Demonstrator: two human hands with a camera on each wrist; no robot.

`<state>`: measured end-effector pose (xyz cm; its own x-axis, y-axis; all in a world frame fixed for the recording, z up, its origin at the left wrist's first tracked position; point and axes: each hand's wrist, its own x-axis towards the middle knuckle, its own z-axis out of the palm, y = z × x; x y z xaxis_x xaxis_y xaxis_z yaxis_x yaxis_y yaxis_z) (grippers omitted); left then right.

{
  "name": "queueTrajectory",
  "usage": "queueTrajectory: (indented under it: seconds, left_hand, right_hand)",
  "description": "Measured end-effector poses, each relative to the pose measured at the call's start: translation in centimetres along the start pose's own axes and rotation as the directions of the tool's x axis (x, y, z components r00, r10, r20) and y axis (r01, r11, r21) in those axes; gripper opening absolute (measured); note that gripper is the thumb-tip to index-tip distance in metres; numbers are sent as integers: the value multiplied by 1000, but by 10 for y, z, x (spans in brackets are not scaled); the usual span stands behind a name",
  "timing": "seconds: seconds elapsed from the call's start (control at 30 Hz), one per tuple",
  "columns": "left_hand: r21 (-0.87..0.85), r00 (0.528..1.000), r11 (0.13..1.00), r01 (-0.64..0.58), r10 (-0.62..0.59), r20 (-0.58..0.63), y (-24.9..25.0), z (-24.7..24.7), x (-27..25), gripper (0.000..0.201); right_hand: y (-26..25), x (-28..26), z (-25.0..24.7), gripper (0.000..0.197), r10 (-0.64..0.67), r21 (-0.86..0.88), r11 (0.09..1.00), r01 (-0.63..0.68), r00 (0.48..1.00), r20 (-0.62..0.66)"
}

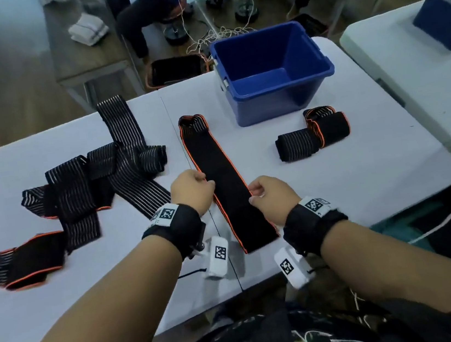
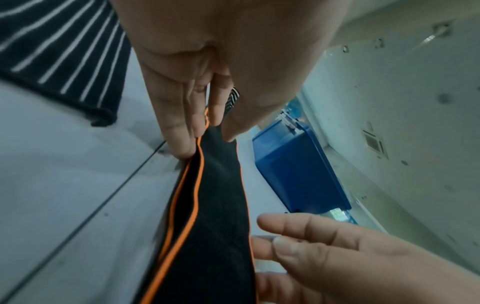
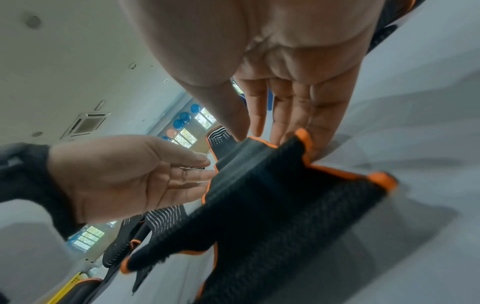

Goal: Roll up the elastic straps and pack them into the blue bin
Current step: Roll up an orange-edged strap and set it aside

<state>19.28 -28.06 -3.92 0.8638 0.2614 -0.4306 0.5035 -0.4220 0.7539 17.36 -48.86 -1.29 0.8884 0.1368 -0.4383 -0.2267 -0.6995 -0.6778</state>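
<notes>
with my left hand (image 1: 191,190) and right hand (image 1: 272,194) i lightly pinch opposite orange-piped edges of the flat, knitted black strap (image 1: 216,169).

Two hands on a black strap (image 3: 272,205) trimmed in orange, lying across a pale table (image 3: 420,127).

The right hand (image 3: 285,61) is seen from the palm side, its thumb tip on the strap's top face and its straight fingers (image 3: 319,123) against a lifted orange edge, pinching it. The left hand (image 3: 124,176), above a black wristband (image 3: 23,174), pinches the opposite edge between thumb and fingertips. Striped straps (image 3: 166,218) lie beyond. Windows (image 3: 205,118) and blue balloons (image 3: 182,121) show in the background.
</notes>
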Motion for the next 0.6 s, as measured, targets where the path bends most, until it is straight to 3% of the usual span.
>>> queueTrajectory:
  seconds: [0.17, 0.37, 0.5, 0.6]
  left_hand:
    - [-167, 999, 985, 45, -47, -10, 0, -4, -15, 21]
    - [-171, 997, 983, 64, -69, -25, 0, 4, -59, 12]
    - [-144, 999, 989, 28, -30, -15, -7, 7, -78, 20]
    - [-117, 998, 992, 49, -54, -39, -18, 10, -98, 18]
  right_hand:
    - [2, 3, -4, 19, -2, 39, 999, 0, 998, 66]
    - [2, 0, -11, 24, 24, 174, 983, -51, 988, 152]
    - [5, -8, -18, 24, 42, 257, 961, -101, 973, 226]
    - [14, -11, -28, 20, 95, 231, 959, -165, 953, 288]
